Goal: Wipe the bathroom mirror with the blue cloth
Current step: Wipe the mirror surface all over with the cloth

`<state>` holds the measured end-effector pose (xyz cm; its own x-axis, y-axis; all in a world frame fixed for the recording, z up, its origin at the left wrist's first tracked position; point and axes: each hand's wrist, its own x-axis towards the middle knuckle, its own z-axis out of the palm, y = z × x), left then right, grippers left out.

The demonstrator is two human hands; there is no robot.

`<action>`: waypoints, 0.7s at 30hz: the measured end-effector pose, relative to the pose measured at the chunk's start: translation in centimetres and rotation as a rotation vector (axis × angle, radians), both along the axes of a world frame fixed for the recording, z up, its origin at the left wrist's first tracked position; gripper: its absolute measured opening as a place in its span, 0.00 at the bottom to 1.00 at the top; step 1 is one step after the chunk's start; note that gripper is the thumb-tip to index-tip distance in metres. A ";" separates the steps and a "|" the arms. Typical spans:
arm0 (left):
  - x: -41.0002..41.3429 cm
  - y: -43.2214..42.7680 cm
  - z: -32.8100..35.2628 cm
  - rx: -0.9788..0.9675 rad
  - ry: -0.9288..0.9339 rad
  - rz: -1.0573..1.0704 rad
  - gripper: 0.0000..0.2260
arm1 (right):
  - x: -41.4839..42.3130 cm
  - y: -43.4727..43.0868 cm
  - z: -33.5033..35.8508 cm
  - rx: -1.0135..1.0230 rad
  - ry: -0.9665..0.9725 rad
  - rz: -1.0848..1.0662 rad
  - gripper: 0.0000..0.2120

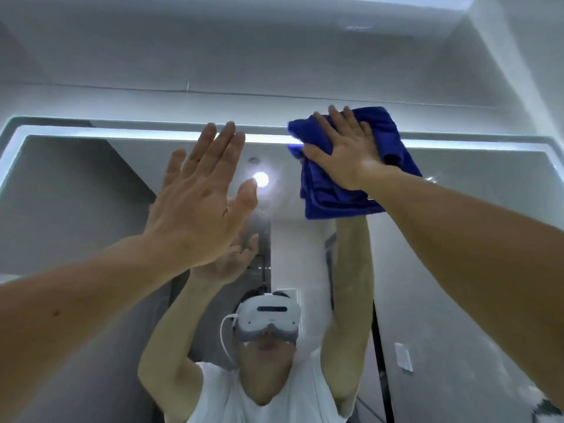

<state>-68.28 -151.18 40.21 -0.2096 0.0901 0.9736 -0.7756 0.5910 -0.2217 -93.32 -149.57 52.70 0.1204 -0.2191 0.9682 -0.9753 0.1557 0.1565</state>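
blue cloth under flat right hand

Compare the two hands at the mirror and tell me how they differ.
The right hand presses the blue cloth flat against the mirror; the left hand holds nothing. The right hand sits at the mirror's lit top edge; the left hand is a little lower and seems off the glass. Both are raised with straight fingers.

Single view: head camera, worn on my head, very near the mirror. It faces the mirror and tilts upward toward the mirror's lit top edge. My headset shows reflected low in the mirror.
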 end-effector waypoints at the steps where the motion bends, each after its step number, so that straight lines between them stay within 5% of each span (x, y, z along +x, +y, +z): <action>1: -0.1 0.0 -0.2 -0.004 -0.008 0.004 0.35 | -0.2 -0.1 0.3 -0.019 -0.052 -0.022 0.35; 8: -1.3 -0.1 -1.6 -0.008 -0.013 -0.038 0.35 | -0.7 -1.1 -4.7 -0.099 -0.095 -0.066 0.38; 21: -2.7 0.9 -8.5 0.078 -0.082 -0.129 0.32 | -1.1 -0.2 -29.2 0.018 -0.002 -0.098 0.35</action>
